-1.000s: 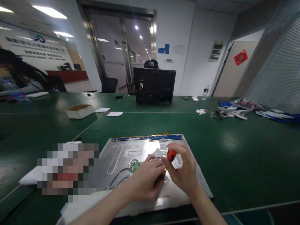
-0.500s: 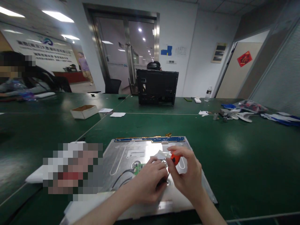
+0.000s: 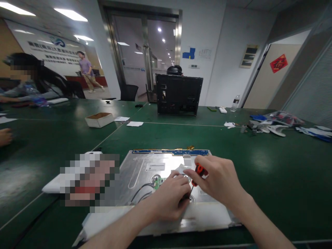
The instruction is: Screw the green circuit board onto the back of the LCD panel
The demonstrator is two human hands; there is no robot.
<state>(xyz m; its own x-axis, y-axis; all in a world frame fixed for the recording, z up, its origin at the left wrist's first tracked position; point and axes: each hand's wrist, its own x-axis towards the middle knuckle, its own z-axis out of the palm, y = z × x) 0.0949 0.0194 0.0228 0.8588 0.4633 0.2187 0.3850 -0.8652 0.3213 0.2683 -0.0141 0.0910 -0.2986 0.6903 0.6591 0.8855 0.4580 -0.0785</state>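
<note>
A silver metal display panel point(image 3: 145, 164) lies back-up on the green table in front of me, with a blue circuit strip point(image 3: 169, 151) along its far edge. My right hand point(image 3: 219, 180) grips a small screwdriver with an orange-and-black handle point(image 3: 199, 169), tip pointing down at the panel. Beside the tip, my left hand point(image 3: 169, 199) rests on the panel with its fingers curled around something small and dark that I cannot make out. A small green board point(image 3: 157, 182) with black wires sits just left of my fingers. A white tape piece point(image 3: 181, 168) lies under the handle.
A black monitor housing point(image 3: 179, 95) stands upright at the table's far side. An open cardboard box point(image 3: 100, 119) and papers lie at left, loose parts and blue-white bags point(image 3: 275, 124) at right. A person sits far left; another hand point(image 3: 5, 136) shows at the left edge.
The view has drifted so the panel and hands sit slightly right and lower. My right hand has shifted a little right with the screwdriver. A person walks in the background hallway.
</note>
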